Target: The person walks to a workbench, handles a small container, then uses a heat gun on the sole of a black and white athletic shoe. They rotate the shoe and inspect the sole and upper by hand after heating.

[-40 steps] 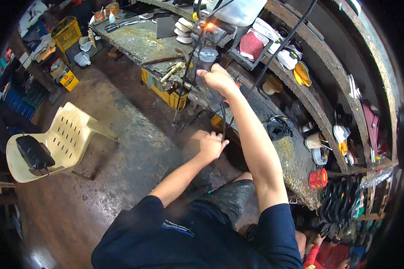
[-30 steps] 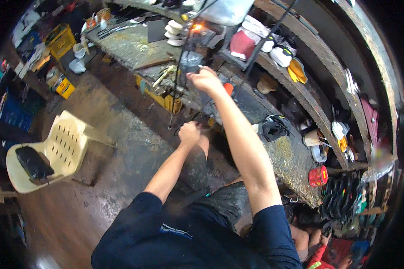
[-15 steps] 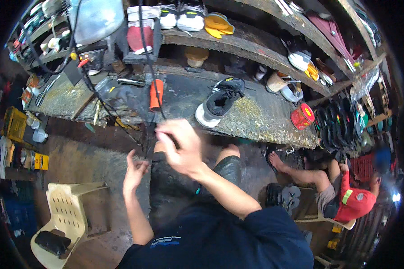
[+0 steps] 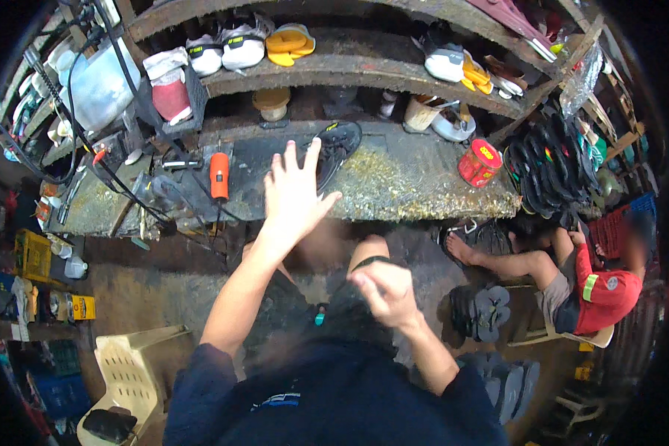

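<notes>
My left hand [image 4: 296,186] is open, fingers spread, reaching over the bench in front of a black sneaker [image 4: 342,141]. It covers much of the shoe, and whether it touches the shoe cannot be made out. Close to my right knee, my right hand [image 4: 388,293] is closed, fingers curled against the thumb; whether something small is in it is hidden. An orange corded tool [image 4: 219,177] stands on the bench to the left of my left hand. Farther right sits a red tub [image 4: 481,163] near the bench's front edge.
Shelves above the bench [image 4: 424,189] hold white shoes [image 4: 243,50] and yellow-orange pieces [image 4: 290,44]. Black cables [image 4: 119,175] hang at the left. Dark sandals [image 4: 546,167] hang at the right, near a seated person in red [image 4: 606,297]. A cream chair [image 4: 130,372] stands at left.
My left hand has risen from beside my lap to the front of the sneaker. My right hand has drawn back from the bench toward my right knee. The view has shifted.
</notes>
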A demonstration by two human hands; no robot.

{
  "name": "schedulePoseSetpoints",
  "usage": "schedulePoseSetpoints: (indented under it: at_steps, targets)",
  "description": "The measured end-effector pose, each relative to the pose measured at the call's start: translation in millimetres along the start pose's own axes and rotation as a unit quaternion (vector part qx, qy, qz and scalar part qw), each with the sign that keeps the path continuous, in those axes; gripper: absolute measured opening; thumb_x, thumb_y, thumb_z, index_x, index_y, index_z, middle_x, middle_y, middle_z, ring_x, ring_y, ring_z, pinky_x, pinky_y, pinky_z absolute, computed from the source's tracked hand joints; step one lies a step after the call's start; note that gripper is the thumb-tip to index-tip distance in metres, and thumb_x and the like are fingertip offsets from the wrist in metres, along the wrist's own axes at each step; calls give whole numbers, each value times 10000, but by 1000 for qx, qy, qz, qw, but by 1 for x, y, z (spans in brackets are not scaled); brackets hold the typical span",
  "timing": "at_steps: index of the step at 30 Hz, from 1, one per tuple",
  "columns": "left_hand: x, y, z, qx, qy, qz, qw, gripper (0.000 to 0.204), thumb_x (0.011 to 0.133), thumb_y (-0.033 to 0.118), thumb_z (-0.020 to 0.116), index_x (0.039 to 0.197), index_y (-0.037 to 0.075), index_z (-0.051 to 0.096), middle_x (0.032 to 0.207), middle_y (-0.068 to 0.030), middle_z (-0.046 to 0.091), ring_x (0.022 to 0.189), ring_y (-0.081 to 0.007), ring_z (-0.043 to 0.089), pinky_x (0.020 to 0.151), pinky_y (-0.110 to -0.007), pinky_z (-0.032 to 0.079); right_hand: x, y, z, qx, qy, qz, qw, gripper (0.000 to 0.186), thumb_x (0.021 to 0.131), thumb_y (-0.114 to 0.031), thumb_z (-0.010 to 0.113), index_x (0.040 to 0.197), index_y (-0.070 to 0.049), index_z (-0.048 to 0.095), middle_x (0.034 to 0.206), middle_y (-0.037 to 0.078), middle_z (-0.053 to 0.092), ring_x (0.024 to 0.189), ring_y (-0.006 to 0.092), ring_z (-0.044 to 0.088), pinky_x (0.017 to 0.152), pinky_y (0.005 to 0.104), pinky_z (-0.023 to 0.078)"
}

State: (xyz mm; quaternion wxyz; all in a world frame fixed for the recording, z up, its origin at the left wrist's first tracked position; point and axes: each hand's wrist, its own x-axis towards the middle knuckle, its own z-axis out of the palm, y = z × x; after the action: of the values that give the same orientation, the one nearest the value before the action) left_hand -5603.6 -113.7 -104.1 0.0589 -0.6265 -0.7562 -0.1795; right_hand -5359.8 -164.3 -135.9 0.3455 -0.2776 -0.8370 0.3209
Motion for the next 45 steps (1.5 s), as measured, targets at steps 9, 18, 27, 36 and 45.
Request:
schedulePoseSetpoints:
  at_steps: [9,18,27,36,45]
  targets:
    - [37,-52,-5,-411,-72,-111,902,977,763,385,901,1535,25,422,1264,-234,697,1099,-353,732,956,-485,587,-32,2,-22,4,-3,42,999,101,947,-113,738,988,-22,755,900,137,740,846,307,730,769,385,568]
    - [-132,-52,13,-910,-5,-192,366,881,955,579,624,1594,15,401,1508,-258,559,1334,-414,596,1136,-530,484,-8,-45,55,-42,64,-76,994,784,905,-439,783,1521,-32,521,1594,219,441,1448,486,391,1197,576,319]
    - [-141,-40,0,-952,33,-191,238,886,984,688,491,1596,51,413,1483,-264,564,1301,-395,612,1068,-514,539,-14,-79,96,-203,54,-109,972,615,962,-657,619,1426,-260,689,1593,-25,518,1530,468,252,1249,608,167]
    - [-140,-49,1,-934,27,-184,305,869,962,571,601,1592,9,395,1520,-189,561,1356,-319,586,1147,-476,472,3,-83,80,-156,65,-97,981,587,897,-553,743,1376,-214,726,1521,146,538,1498,514,261,1230,579,222]
    - [-145,-38,-1,-932,34,-175,316,813,929,420,679,1550,-31,411,1436,-235,609,1256,-349,663,1097,-482,544,29,-91,83,-172,27,-65,983,800,873,-560,771,1484,-71,604,1610,208,455,1522,486,254,1237,591,196]
